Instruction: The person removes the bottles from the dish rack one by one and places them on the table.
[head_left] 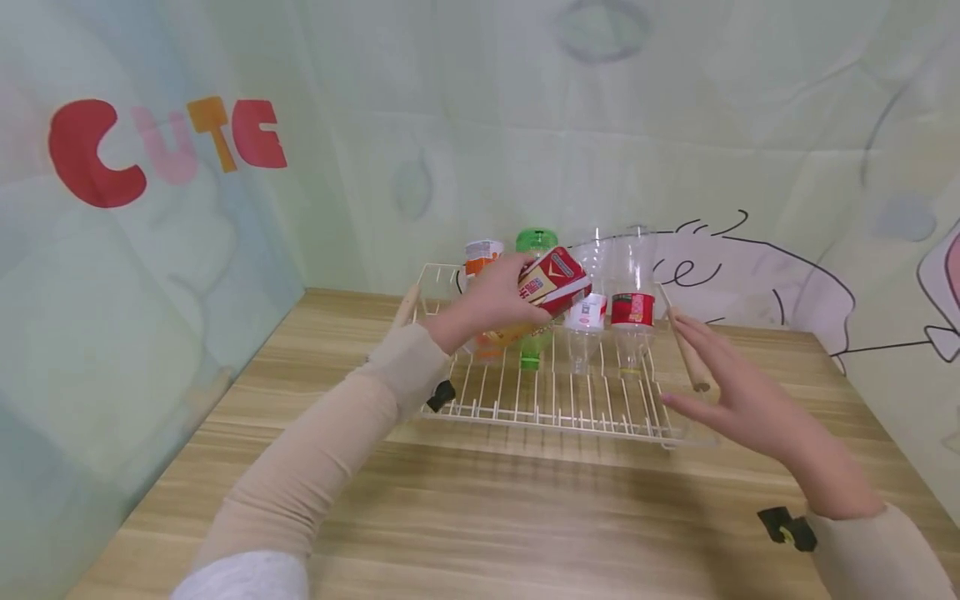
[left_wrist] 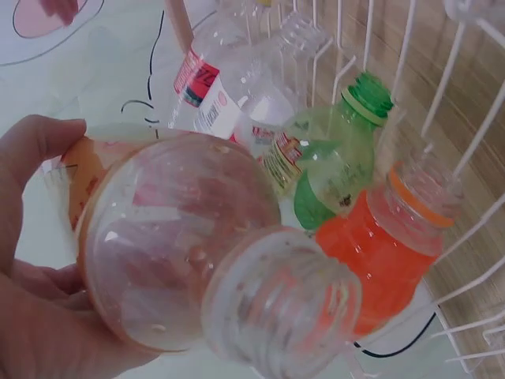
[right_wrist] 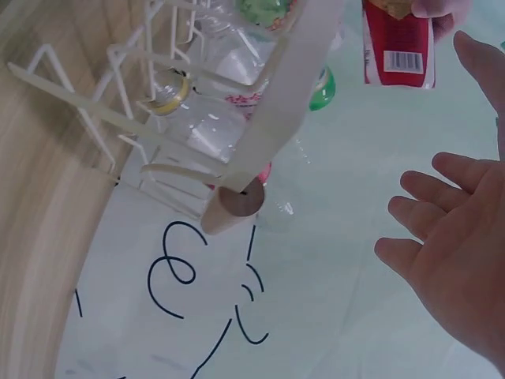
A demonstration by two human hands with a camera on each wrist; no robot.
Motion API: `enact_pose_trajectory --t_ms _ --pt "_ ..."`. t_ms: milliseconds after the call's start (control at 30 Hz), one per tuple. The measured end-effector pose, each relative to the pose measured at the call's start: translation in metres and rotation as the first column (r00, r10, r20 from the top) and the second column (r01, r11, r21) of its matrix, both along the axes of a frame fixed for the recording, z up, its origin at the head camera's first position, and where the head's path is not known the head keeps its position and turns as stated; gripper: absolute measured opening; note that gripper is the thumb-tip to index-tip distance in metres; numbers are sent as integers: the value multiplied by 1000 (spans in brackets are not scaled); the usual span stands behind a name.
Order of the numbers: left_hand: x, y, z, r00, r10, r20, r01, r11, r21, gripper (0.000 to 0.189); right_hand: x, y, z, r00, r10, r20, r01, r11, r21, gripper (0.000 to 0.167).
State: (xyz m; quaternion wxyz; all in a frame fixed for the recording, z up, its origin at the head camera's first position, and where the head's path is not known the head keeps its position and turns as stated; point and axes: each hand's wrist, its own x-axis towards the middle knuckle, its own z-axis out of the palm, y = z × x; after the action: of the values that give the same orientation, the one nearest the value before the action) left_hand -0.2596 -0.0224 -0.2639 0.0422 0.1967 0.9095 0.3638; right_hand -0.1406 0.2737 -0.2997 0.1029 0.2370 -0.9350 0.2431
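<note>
My left hand grips a clear plastic bottle with a red and cream label, above the white wire rack. Tilted, the bottle has its uncapped neck towards the left wrist camera. Neck down in the rack stand an orange bottle, a green bottle, a clear bottle with a white label and one with a red label. My right hand holds nothing; its fingers are extended beside the rack's right wooden handle. Part of the orange bottle is hidden behind the left hand in the head view.
The rack stands on a wood-grain table, near the back. A printed curtain hangs behind and at both sides. Another wooden handle is on the rack's left side. Black pieces sit at the wrists.
</note>
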Motion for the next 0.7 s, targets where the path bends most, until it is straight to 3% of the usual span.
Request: enact_pose_trajectory --t_ms 333,700 --pt "19 17 0 991 -133 29 135 987 -90 73 -2 -19 14 1000 -13 26 11 999 51 89" --pt "29 35 -2 978 -206 18 206 969 -136 73 -13 -39 28 998 58 -10 -57 995 76 86"
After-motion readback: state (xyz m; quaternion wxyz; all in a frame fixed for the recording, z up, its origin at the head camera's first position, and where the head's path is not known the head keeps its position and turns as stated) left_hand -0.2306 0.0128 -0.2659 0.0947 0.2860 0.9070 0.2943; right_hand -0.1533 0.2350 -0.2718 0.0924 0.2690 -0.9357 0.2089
